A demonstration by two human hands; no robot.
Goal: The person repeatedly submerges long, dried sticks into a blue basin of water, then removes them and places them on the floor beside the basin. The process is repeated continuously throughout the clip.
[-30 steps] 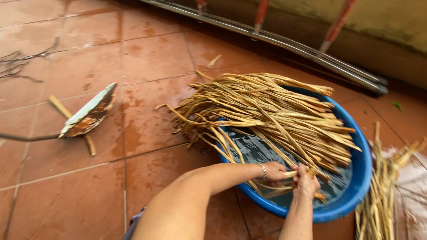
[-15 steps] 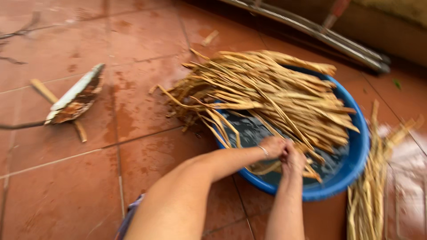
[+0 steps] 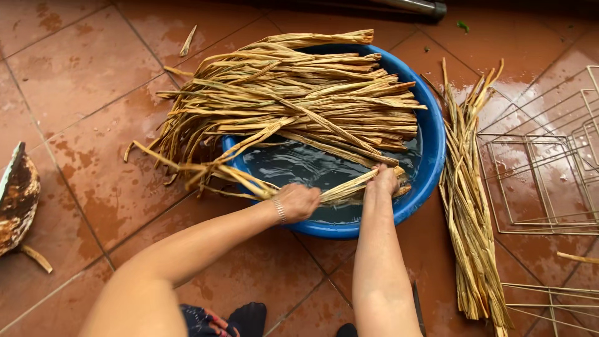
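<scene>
A round blue basin (image 3: 432, 159) holds dark water and a thick bundle of long dried plant strips (image 3: 293, 100) that lies across its rim. My left hand (image 3: 298, 201) and my right hand (image 3: 385, 180) are both closed on one small bunch of the strips (image 3: 347, 187) at the near side of the basin, just above the water. A thin bracelet circles my left wrist.
A second pile of dried strips (image 3: 469, 206) lies on the wet red tile floor to the right of the basin. Wire frames (image 3: 543, 181) rest at the far right. A curved piece of bark or husk (image 3: 17, 198) lies at the left edge.
The view has swung right and closer to the basin. Both hands have stayed at the near rim and have drawn a bunch of strips up between them.
</scene>
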